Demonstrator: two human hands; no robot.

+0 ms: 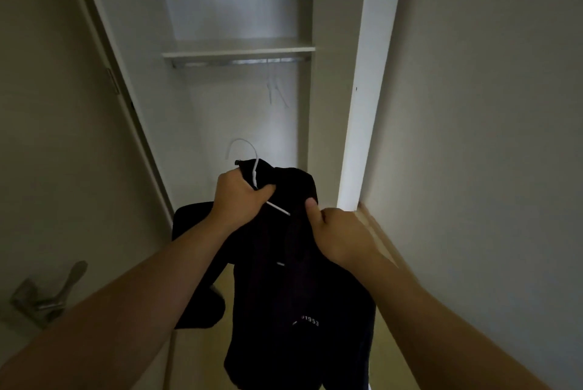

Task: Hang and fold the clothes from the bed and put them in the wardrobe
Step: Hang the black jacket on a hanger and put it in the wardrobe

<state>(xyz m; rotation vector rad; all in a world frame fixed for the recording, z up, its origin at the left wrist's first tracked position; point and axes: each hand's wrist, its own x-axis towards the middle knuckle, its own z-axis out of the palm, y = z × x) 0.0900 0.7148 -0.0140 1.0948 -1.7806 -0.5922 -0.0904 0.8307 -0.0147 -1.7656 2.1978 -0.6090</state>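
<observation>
Black garment (293, 279) hangs in front of the open wardrobe (328, 105), not yet on the rail (239, 62). The left hand (239, 197) clamps the white hanger (255, 170) by its neck together with the collar, leaving the hook free. The right hand (340, 232) pinches the shoulder cloth, seemingly to seat it squarely over the hanger's arm.

Left hand (239, 197), right hand (340, 232): curled fingers, forward arms.

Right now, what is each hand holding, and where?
Left hand grips the white hanger below its hook; right hand pinches the black shirt near its top.
</observation>
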